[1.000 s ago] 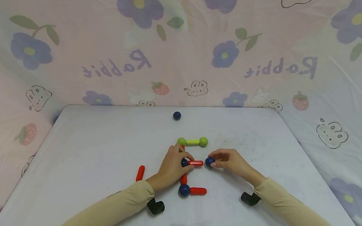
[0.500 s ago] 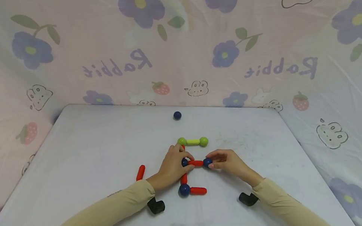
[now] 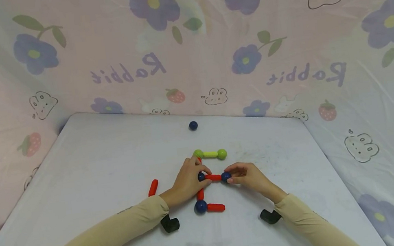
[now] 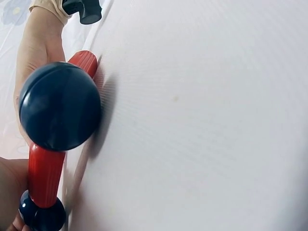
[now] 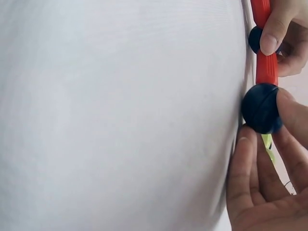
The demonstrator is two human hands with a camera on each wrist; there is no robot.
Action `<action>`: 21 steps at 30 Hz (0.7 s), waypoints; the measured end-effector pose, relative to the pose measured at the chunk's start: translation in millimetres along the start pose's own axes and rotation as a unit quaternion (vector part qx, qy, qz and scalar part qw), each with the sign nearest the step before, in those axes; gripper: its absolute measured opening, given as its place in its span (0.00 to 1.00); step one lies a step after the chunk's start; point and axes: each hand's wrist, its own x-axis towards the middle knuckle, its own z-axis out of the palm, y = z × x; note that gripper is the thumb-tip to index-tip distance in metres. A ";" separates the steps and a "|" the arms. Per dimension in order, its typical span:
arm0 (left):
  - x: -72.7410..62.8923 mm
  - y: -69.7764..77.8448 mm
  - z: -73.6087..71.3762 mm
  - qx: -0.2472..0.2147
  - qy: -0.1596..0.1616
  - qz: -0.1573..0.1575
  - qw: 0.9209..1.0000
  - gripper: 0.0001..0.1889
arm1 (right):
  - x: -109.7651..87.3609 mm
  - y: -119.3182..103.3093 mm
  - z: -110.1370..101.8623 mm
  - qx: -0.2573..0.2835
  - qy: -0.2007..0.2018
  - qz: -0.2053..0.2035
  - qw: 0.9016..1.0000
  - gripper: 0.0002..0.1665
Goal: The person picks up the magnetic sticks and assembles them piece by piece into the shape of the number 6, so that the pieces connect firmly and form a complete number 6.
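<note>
In the head view, my left hand [image 3: 186, 184] holds a red-and-blue magnetic stick-and-ball build at its middle blue ball [image 3: 201, 176], thumb and fingers around it. From that ball a red rod [image 3: 214, 177] runs right to another blue ball [image 3: 225, 177], touching it. My right hand [image 3: 249, 176] pinches this outer ball between thumb and fingers, as the right wrist view also shows on the blue ball [image 5: 261, 108]. Nearer the front, a blue ball [image 3: 201, 206] joins the upright red line and bears a red rod [image 3: 216, 207] with a free right end.
A lime-green rod [image 3: 210, 154] with green balls sits at the build's far end. Farther back lies a loose blue ball [image 3: 193, 125]. One red rod [image 3: 153, 188] lies left of my left wrist. Black wrist-camera parts [image 3: 270, 216] hang by both sleeves.
My right hand has moved slightly left, bringing its blue ball from a small gap into contact with the red rod's end. The left hand has stayed in place.
</note>
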 end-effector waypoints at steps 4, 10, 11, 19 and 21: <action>-0.5 -0.5 -0.3 -0.004 -0.001 -0.002 1.000 0.11 | 7.7 14.9 0.1 -0.001 0.001 -0.002 1.000 0.21; -5.4 1.1 -5.0 -0.011 0.002 -0.007 1.000 0.13 | 18.7 30.6 -4.2 -0.018 -0.017 -0.020 0.999 0.23; -7.2 2.0 -6.5 -0.014 0.002 -0.008 1.000 0.13 | 19.7 30.5 -5.5 -0.023 -0.021 -0.026 0.999 0.23; -31.5 7.9 -15.5 -0.061 0.005 -0.017 0.998 0.13 | 30.0 13.4 -16.9 -0.038 -0.029 -0.047 0.998 0.22; -39.7 8.3 -15.5 -0.084 0.005 -0.024 0.996 0.14 | 33.8 6.4 -18.1 -0.043 -0.028 -0.053 0.997 0.23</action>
